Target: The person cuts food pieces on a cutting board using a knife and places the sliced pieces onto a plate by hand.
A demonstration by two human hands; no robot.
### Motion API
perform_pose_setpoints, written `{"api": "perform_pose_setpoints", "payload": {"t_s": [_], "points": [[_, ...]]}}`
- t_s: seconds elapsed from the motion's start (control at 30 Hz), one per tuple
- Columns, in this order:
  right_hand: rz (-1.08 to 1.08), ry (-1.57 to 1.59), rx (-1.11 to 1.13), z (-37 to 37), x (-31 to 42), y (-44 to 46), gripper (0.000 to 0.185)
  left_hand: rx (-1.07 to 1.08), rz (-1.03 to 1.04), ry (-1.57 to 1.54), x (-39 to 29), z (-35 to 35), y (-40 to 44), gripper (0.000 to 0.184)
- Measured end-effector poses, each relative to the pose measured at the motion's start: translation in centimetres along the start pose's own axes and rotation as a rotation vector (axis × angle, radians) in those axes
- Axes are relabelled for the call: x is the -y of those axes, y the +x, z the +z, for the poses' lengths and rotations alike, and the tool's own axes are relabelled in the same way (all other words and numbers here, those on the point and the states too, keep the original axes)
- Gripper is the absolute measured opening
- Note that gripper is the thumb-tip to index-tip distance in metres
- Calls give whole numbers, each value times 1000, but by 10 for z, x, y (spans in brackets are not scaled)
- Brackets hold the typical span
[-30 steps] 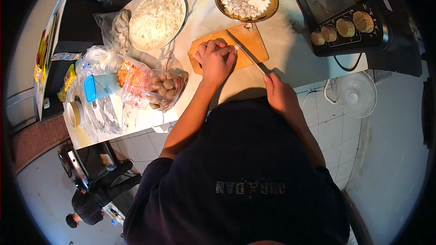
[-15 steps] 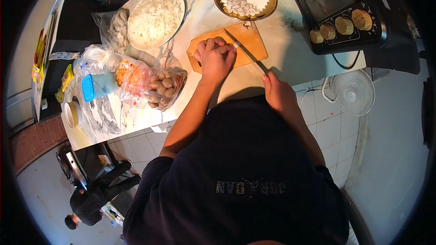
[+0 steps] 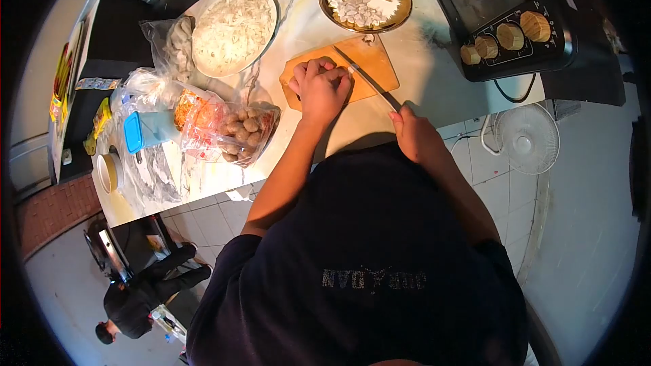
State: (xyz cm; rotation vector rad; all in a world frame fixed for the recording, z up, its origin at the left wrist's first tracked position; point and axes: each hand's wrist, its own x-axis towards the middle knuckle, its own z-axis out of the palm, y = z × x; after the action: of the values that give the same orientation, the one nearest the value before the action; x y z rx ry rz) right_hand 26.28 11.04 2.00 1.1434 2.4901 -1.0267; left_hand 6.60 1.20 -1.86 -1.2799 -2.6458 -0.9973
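On a wooden cutting board [image 3: 376, 61], my left hand [image 3: 320, 95] is closed with its fingers curled down. A small pale bit of food [image 3: 350, 70] shows at its fingertips beside the blade; the rest is hidden under the fingers. My right hand [image 3: 415, 134] grips the handle of a knife [image 3: 366, 76], whose blade lies slantwise across the board, close to the left fingertips. Beyond the board, a round metal plate [image 3: 325, 8] carries white food and a heap of small greyish cut pieces.
Left of the board are a large plate [image 3: 274, 27] of whitish food, plastic bags, a bag of meatballs [image 3: 243, 132] and a blue-lidded container [image 3: 133, 133]. A black stove with several knobs [image 3: 510, 36] stands right. A fan [image 3: 525, 137] is below; another person [image 3: 129, 308] sits lower left.
My right hand and the knife have shifted very slightly. My left hand stays in the same place on the board, and the view has moved a little.
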Motion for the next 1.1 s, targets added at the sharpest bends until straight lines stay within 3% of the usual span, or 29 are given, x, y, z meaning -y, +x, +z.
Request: {"api": "perform_pose_setpoints", "payload": {"t_s": [0.37,0.63,0.97,1.1], "points": [[-35,112,-129,1,4,-5,38,0,66,-9,9,0,9,10],[83,235,-203,-12,-13,-3,42,133,75,53,-1,-2,22,27],[112,283,-168,-11,-18,0,47,235,71,0,5,4,31,22],[107,279,-166,-9,-17,2,47,222,197,-7,5,3,33,20]]}}
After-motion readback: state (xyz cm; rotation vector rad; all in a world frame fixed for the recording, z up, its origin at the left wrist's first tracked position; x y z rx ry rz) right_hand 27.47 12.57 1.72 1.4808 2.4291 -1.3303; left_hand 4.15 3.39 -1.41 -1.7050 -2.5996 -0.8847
